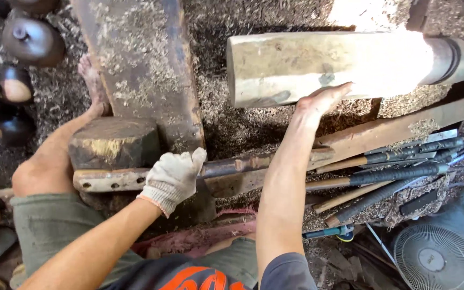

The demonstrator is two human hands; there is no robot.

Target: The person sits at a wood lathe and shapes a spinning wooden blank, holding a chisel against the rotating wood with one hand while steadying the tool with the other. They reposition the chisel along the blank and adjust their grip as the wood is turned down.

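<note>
Gripping the dark metal bar [232, 165] at centre-left of the frame, the gloved left hand [172, 180] has its fingers clenched around it, holding it level. At centre-right, the bare right hand [320, 101] lies open-fingered against the pale log [328, 67], apparently steadying it. Long-handled tools [393, 172] lie lower right, near the right hand.

Left hand [172, 180]: knitted white work glove, grubby, with an orange-edged cuff. Right hand [323, 99]: bare, no glove. Upper garment: dark grey short sleeves with an orange print on the front (partly out of frame). Legs: olive-green shorts [49, 225] just below the glove, ending at the knee. Foot [91, 75]: bare.
</note>
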